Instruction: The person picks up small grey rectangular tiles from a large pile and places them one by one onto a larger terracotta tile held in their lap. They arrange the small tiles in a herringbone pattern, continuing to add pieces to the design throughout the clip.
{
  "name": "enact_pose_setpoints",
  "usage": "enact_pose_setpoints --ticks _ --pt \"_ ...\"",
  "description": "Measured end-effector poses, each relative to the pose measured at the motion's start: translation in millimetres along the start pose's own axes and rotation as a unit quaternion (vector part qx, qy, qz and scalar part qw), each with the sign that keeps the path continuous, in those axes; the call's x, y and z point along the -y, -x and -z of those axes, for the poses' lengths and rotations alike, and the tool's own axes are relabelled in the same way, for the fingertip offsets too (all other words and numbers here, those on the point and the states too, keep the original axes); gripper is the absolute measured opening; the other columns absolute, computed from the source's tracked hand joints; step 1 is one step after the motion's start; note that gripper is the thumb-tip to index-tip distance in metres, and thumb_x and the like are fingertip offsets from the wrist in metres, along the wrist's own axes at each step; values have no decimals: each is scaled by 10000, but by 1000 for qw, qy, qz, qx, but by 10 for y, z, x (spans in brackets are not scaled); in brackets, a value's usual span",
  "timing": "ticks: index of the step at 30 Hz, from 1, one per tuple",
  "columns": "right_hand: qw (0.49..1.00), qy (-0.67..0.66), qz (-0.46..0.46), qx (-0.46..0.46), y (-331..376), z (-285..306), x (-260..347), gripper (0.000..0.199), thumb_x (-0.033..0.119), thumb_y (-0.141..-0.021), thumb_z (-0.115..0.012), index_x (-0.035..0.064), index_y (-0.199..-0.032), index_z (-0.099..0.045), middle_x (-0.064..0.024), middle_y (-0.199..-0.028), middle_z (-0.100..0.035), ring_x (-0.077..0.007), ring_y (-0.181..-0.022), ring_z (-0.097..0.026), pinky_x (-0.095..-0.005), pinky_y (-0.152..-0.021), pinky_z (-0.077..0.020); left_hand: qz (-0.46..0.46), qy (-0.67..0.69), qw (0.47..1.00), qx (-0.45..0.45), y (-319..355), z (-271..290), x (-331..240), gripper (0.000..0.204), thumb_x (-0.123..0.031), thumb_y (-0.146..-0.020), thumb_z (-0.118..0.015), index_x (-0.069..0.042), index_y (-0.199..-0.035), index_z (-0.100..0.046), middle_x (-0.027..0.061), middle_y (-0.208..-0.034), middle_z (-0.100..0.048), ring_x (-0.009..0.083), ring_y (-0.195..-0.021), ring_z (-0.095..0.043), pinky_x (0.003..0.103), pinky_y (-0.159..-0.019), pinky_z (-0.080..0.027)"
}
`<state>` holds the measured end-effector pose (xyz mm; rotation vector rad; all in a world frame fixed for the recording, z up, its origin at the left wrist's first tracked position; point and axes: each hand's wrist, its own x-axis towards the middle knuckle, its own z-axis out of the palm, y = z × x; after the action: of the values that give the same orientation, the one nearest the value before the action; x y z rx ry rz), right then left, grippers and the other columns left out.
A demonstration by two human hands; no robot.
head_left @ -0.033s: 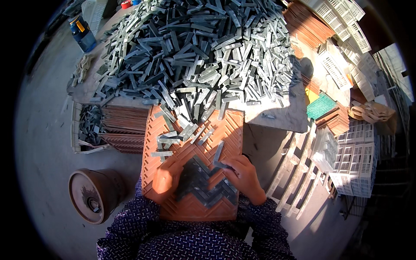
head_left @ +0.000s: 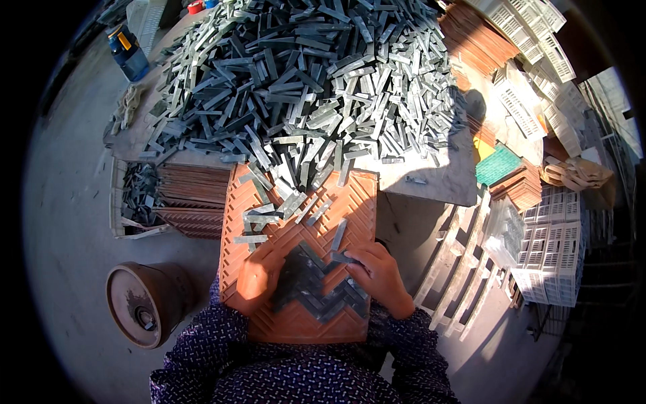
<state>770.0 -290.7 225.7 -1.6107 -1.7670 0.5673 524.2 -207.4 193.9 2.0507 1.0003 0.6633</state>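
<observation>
An orange tray (head_left: 296, 202) with a zigzag grooved pattern lies tilted from the person's lap up to the edge of a table (head_left: 437, 178). Both forearms, in dark blue patterned sleeves (head_left: 202, 350), come in from the lower edge and bend inward over the tray's near half.

The left hand (head_left: 259, 279) lies palm down on the left side of the tray, fingers curled loosely together, its fingertips touching the left edge of a patch of grey strips (head_left: 319, 286) already set into the grooves. It is not gripping anything that can be seen.

The right hand (head_left: 377, 273) rests on the right side of the tray, knuckles up, fingers bent narrow and pinching a single grey strip (head_left: 342, 256) at the upper right corner of the laid patch. Another loose strip (head_left: 338, 233) lies just above it on the bare grooves.

More loose strips spill onto the tray's far end from a large heap of grey strips (head_left: 309, 74) covering the table. A rusty round drum (head_left: 145, 303) stands on the floor to the left, near a stack of orange trays (head_left: 192, 198). White plastic crates (head_left: 548, 259) stand to the right.
</observation>
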Motion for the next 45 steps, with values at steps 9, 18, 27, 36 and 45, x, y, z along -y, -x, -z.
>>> enact_pose_setpoints --ticks 9,18,27,36,45 --pt "989 81 89 85 86 272 -205 226 25 -730 -682 64 -948 -638 -64 -984 -604 -266 -921 -563 -340 -790 -493 -66 -30 997 5 36 -245 -338 199 0 -773 -647 -40 -969 -652 121 -897 -611 307 -812 -611 374 -688 -502" --pt "987 72 118 80 66 266 -339 217 28 -721 -678 42 -930 -620 -78 -984 -595 -279 -972 -566 -351 -834 -487 -65 -11 995 81 89 -482 -528 175 -46 -780 -668 -32 -954 -652 119 -898 -614 307 -855 -596 388 -736 -490" --pt "976 88 152 129 61 401 -448 161 48 -734 -647 54 -893 -616 -76 -935 -571 -268 -923 -565 -356 -796 -492 -123 -29 989 72 -8 -604 -633 230 -26 -718 -599 -45 -946 -621 86 -862 -585 276 -800 -587 361 -693 -492" --pt "989 38 91 106 -31 330 -422 107 49 -753 -625 69 -855 -600 -63 -885 -571 -255 -833 -580 -347 -716 -492 -142 -37 987 68 -53 -620 -677 279 -48 -724 -593 -29 -1002 -612 84 -910 -591 271 -821 -595 352 -703 -501" --pt "994 -10 66 83 -23 220 -415 133 56 -764 -656 47 -891 -618 -94 -894 -603 -288 -821 -600 -349 -713 -494 -162 -79 981 76 -35 -727 -566 286 -47 -741 -589 -14 -1024 -610 92 -951 -579 264 -830 -588 346 -686 -499"
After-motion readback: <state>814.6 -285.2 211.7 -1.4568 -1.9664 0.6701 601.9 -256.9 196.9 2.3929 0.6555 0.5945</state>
